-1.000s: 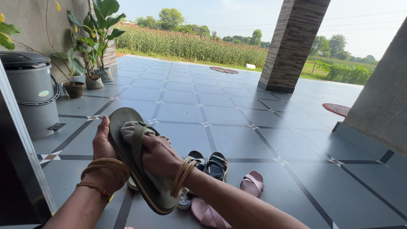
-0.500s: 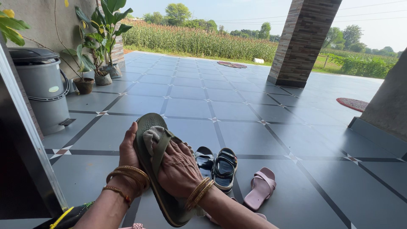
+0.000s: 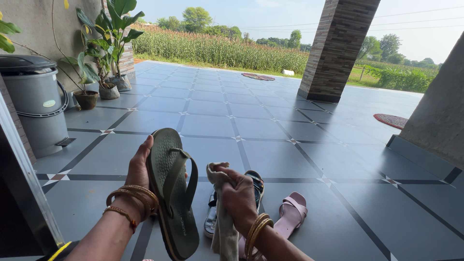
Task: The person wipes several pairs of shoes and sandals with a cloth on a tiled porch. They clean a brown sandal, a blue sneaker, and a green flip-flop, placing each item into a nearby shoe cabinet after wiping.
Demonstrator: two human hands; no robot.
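Note:
My left hand (image 3: 138, 170) holds an olive-green flip-flop (image 3: 172, 189) upright by its edge, the strap side facing right. My right hand (image 3: 240, 195) is closed around a pale grey cloth (image 3: 223, 223) that hangs down just right of the flip-flop, apart from it. Both wrists carry gold bangles. On the tiled floor behind my right hand lie a black strapped sandal (image 3: 254, 181) and a pink sandal (image 3: 292, 214).
A grey lidded bin (image 3: 34, 104) stands at the left wall. Potted plants (image 3: 104, 53) line the left edge. A brick pillar (image 3: 337, 48) rises at the back right, a sloped concrete wall (image 3: 435, 116) at the right. Round mats (image 3: 392, 120) lie on the grey tiles.
My right hand has come off the flip-flop's strap side and now grips the cloth beside it. The view has lifted and shifted slightly.

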